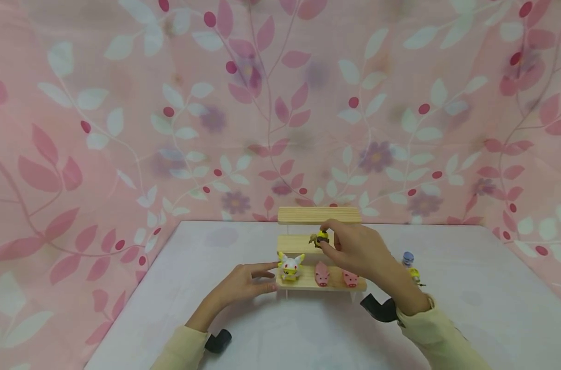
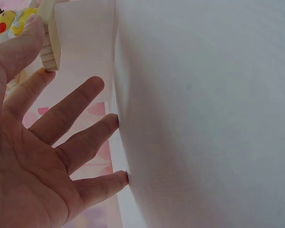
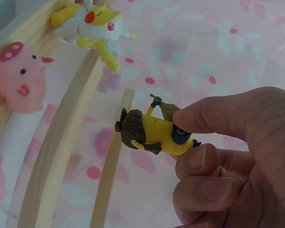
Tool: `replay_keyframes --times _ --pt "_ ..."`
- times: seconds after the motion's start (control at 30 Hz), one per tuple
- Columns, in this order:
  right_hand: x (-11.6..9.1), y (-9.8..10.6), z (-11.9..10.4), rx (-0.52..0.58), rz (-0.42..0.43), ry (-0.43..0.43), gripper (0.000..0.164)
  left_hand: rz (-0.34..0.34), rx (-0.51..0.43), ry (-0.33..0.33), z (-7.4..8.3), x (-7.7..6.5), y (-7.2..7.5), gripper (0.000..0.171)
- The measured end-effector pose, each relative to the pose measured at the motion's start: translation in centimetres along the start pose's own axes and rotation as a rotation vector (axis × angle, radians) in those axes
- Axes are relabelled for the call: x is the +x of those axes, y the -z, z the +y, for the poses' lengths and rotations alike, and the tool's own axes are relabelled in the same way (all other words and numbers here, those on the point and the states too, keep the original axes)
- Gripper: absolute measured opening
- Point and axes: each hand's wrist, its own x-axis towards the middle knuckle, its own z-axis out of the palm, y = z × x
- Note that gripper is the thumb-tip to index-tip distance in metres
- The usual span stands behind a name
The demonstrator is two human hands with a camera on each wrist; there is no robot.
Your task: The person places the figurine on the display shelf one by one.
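A three-tier wooden display shelf (image 1: pixel 257 285) stands on the white table. My right hand (image 1: pixel 359 249) pinches a minion figurine (image 3: pixel 159 133), yellow with brown fur and dark goggles, between thumb and fingers; from the head it overlaps the middle tier (image 1: pixel 291 244). My left hand (image 1: pixel 243 282) holds the lowest tier's left end (image 2: pixel 50 50) by thumb and index finger, the other fingers spread. Close beside it on that tier sits a yellow toy in a white hood (image 1: pixel 290 267). Two pink pig toys stand to its right, a middle pig (image 1: pixel 322 275) and a right pig (image 1: pixel 350 278).
Right of the shelf, past my right wrist, are a small blue-and-white item (image 1: pixel 408 258) and another yellow figurine (image 1: pixel 415 275). Pink floral cloth (image 1: pixel 280 103) hangs behind the table. Black wrist mounts hang below both forearms.
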Motion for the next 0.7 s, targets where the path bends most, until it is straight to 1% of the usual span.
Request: replay_keyframes --times 0.17,0.37,0.7 --pt "1.1 -0.5 -0.6 0.024 -0.031 -0.013 0.032 0.001 0.007 0.004 0.2 -0.1 0.1 0.062" --pt "2.4 -1.1 -1.3 0.042 -0.067 -0.011 0.030 -0.002 -0.022 0.013 0.4 -0.2 0.1 0.060" --pt "4.2 -2.2 -2.2 0.041 -0.117 -0.003 0.028 -0.006 -0.026 0.002 0.2 -0.2 0.1 0.059"
